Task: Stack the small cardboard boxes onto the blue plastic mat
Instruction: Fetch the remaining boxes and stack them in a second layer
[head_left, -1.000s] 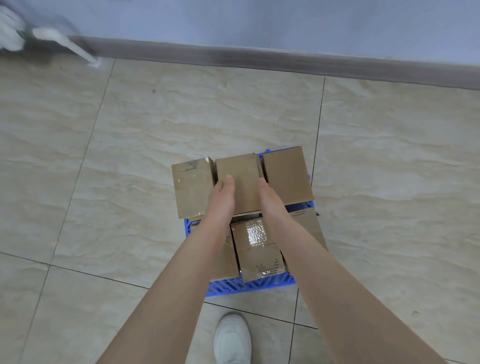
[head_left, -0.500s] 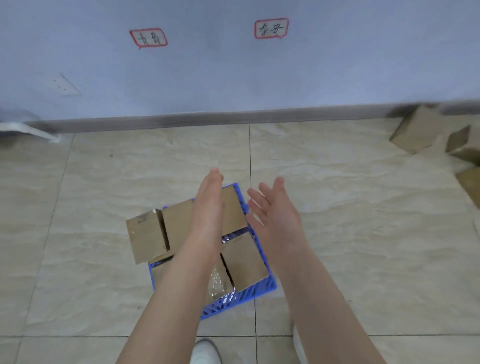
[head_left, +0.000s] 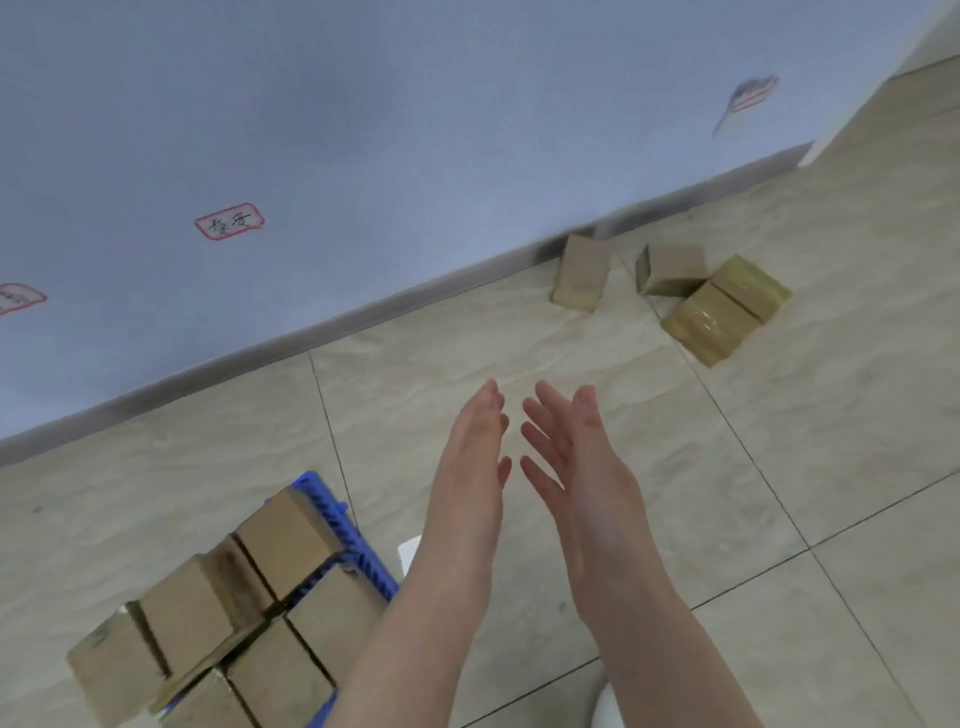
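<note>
Head view: my left hand (head_left: 470, 467) and right hand (head_left: 582, 467) are raised side by side over the beige tiled floor (head_left: 779, 493), palms facing each other, close but not touching. Fingers are straight and slightly spread, so my grip is open on both sides and holds nothing.

The blue plastic mat (head_left: 337, 514) is at lower left, on the floor just left of my left forearm. Only its ridged edge shows. Small brown cardboard boxes (head_left: 283, 540) sit on it in two layers, an upper row of three over a lower row, some with clear tape.

Loose brown cardboard boxes (head_left: 582, 278) lie well apart from the mat, at upper right on the floor near the grey baseboard (head_left: 363, 317). Two of them, wrapped in shiny tape (head_left: 711, 319), are touching.

The pale blue wall (head_left: 415, 130) carries a red-bordered label (head_left: 229, 222) with handwriting, a second one cut off at the left edge, and a blurred striped sticker (head_left: 748, 98). A white shoe (head_left: 608, 701) peeks out beside my right forearm.
</note>
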